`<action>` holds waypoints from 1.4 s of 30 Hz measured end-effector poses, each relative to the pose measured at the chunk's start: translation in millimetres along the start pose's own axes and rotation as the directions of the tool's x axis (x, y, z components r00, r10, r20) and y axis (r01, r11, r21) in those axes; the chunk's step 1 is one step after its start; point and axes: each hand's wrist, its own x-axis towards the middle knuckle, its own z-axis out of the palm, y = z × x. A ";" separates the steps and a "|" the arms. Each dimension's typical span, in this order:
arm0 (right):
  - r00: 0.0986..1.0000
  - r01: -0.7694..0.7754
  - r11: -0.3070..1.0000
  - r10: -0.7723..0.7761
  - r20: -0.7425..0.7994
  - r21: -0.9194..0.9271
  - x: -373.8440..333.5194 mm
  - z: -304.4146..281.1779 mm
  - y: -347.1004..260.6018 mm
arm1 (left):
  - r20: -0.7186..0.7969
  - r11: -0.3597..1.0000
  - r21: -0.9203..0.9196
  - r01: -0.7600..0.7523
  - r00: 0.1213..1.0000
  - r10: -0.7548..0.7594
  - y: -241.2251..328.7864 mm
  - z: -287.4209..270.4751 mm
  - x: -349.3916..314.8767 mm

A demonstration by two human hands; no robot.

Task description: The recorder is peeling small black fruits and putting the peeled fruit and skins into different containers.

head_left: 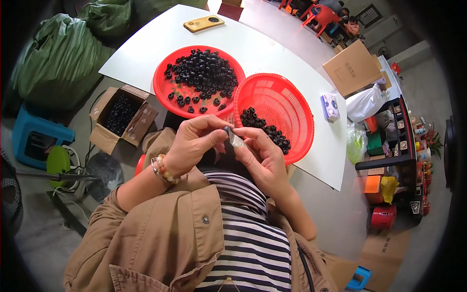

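Note:
My left hand (192, 146) and my right hand (265, 160) meet in front of my chest, just over the near rims of two red containers. Both are closed in a pinch. At the left fingertips is a small dark grey piece (227, 130), mostly covered by the fingers. A pale, shiny, narrow piece (237, 140) lies against my right thumb and fingers; its kind is unclear. Beyond the left hand, a shallow red tray (160, 80) holds many small black ring-like parts (206, 68). A deeper red basket (296, 107) beside it holds more such black parts (279, 138).
A yellow phone (204, 23) lies on the white table (272, 53); a tissue pack (331, 107) sits near its right edge. An open carton (104, 138) of dark parts stands left, by green sacks (53, 63). Cartons (352, 68) and a cluttered shelf (394, 141) are right.

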 end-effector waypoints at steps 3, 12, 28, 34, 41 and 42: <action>1.000 0.003 1.000 -0.003 -0.005 -0.009 0.0 0.4 0.1 | -0.007 0.999 0.028 -0.027 1.000 0.027 -0.3 0.9 0.6; 1.000 -0.029 0.999 0.029 0.004 0.028 -1.4 -1.1 2.2 | 0.014 0.995 0.088 -0.036 0.999 0.035 1.0 0.2 0.4; 0.995 -0.102 0.975 0.101 0.014 0.195 -4.5 1.8 1.6 | 0.050 0.978 0.184 -0.100 0.995 0.092 2.0 -3.5 -0.6; 0.993 -0.112 0.966 0.103 0.051 0.232 -4.4 -0.5 -4.9 | 0.041 0.990 0.133 -0.049 0.998 0.043 5.8 -0.9 -2.1; 0.992 -0.118 0.972 0.109 0.057 0.202 -2.9 -2.7 -2.0 | 0.061 0.964 0.233 -0.131 0.991 0.120 4.1 -1.5 -1.5; 0.992 -0.124 0.972 0.115 0.060 0.199 -2.4 -2.7 -1.5 | 0.066 0.956 0.254 -0.146 0.989 0.133 4.1 -1.3 -1.7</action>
